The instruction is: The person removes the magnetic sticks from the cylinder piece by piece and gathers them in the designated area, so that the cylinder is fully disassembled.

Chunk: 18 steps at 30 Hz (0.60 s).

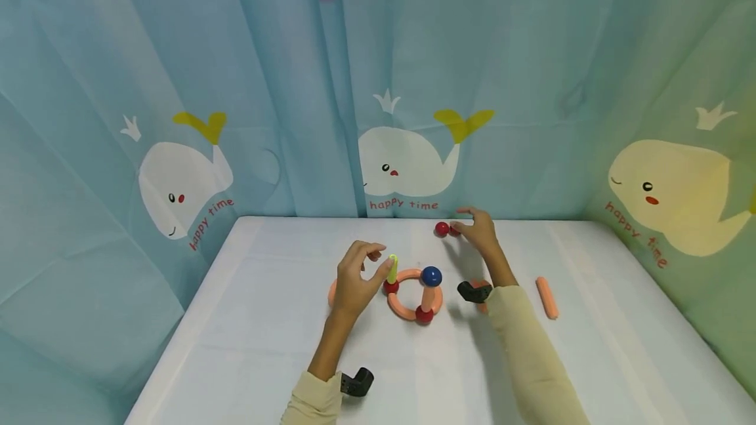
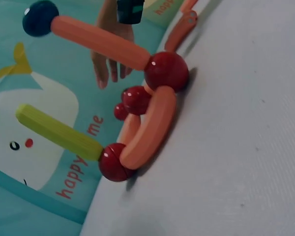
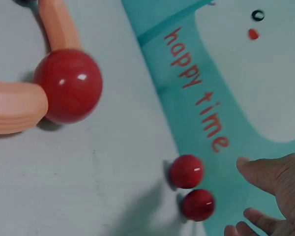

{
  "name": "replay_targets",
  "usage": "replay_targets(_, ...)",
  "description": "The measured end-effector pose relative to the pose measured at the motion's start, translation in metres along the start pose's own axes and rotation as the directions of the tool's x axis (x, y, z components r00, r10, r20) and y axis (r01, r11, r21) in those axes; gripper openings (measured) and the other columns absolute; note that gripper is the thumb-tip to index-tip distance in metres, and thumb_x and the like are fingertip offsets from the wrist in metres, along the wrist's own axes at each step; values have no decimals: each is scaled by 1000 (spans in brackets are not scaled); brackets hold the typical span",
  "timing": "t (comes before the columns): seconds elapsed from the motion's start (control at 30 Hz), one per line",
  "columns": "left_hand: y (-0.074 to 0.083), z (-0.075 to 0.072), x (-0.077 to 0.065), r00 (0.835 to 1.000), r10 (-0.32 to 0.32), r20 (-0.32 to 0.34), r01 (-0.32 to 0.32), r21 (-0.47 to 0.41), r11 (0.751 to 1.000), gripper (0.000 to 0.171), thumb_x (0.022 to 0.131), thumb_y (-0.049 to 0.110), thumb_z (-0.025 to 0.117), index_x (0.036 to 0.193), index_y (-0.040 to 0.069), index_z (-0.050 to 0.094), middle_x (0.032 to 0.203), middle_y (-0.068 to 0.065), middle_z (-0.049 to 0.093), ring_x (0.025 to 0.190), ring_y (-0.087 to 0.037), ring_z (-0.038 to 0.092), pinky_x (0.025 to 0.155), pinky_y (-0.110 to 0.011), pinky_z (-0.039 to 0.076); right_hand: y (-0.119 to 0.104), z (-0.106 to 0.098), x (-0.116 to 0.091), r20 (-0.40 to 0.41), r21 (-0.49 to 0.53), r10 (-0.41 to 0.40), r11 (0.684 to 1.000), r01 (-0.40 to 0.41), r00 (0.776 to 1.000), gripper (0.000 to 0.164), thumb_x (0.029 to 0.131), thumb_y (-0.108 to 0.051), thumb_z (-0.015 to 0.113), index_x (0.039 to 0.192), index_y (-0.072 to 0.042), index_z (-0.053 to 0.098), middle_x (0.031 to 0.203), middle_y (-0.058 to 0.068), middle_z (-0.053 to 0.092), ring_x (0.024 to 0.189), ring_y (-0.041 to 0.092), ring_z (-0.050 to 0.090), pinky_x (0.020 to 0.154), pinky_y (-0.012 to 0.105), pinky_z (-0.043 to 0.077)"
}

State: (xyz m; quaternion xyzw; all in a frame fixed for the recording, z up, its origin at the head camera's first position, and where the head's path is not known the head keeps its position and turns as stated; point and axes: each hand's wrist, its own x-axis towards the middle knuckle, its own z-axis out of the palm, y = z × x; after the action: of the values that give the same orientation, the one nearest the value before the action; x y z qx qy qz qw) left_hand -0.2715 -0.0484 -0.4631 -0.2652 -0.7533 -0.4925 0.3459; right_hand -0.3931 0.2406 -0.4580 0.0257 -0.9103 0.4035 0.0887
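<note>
The right hand (image 1: 481, 231), thumb and fingers spread around nothing, hangs at the far edge of the counter (image 1: 266, 274), the nearer hand to two red balls (image 3: 186, 171) just left of its thumb (round, so only their row has a direction: along that edge). Loosely spread too, the left hand (image 1: 353, 284) hovers by the upright green rod (image 2: 60, 132) on a pink ring (image 1: 401, 309), which also carries a pink post (image 1: 428, 298) topped by a blue ball (image 1: 432, 276).
</note>
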Motion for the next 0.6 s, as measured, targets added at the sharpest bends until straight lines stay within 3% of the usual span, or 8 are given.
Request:
replay_targets(0.1,4,1,2,994,108,17,-107,-39,993,15,89,17,70,99,6,68,83,-3,61,75,-14,58,62,-20,42,-2,-4,-2,-24,-36,-77,996,76,997,40,91,-12,66,126,7,59,133,31,55,131,47,44,109,60,33)
replay_targets(0.2,6,2,3,983,174,54,-171,-60,983,14,92,18,68,95,5,67,77,-2,60,67,-10,56,60,-17,43,-5,0,-1,-26,-63,-149,987,147,988,37,88,-10,69,121,7,63,127,30,59,124,47,49,103,60,39)
replay_targets(0.4,10,3,-2,969,202,141,-193,-71,979,14,93,19,67,91,6,68,70,0,60,61,-5,52,55,-17,45,-4,19,-5,20,-107,-152,982,154,988,35,89,-11,70,120,2,65,125,29,58,111,44,54,92,56,46)
replay_targets(0.6,15,4,-5,961,224,165,-219,-47,975,16,95,23,63,87,11,68,68,2,60,59,-3,50,52,-15,45,2,37,-7,25,-139,-137,981,139,990,32,87,-10,72,117,-1,68,112,24,64,94,34,57,82,50,48)
